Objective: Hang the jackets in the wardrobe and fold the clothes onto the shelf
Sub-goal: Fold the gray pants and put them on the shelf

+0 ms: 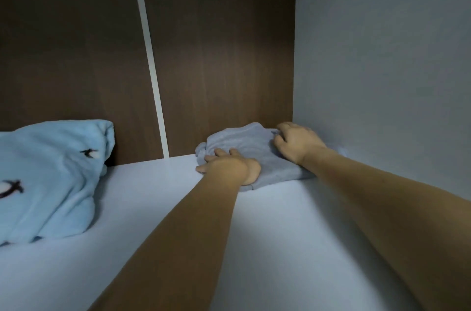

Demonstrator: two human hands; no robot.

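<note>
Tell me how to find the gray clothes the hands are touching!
Look at the white shelf and follow it back to the right corner, where the brown back panel meets the white side wall. The folded gray garment lies there under both hands. It is plain gray, unlike the fluffy blue blanket with dark marks on the left.

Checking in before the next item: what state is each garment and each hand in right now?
grey garment: folded, lying on the shelf in its back right corner.
light blue fleece garment: loosely bundled on the shelf at the left, untouched.
left hand: flat on the grey garment's front left edge.
right hand: resting on its back right part, fingers bent.
</note>
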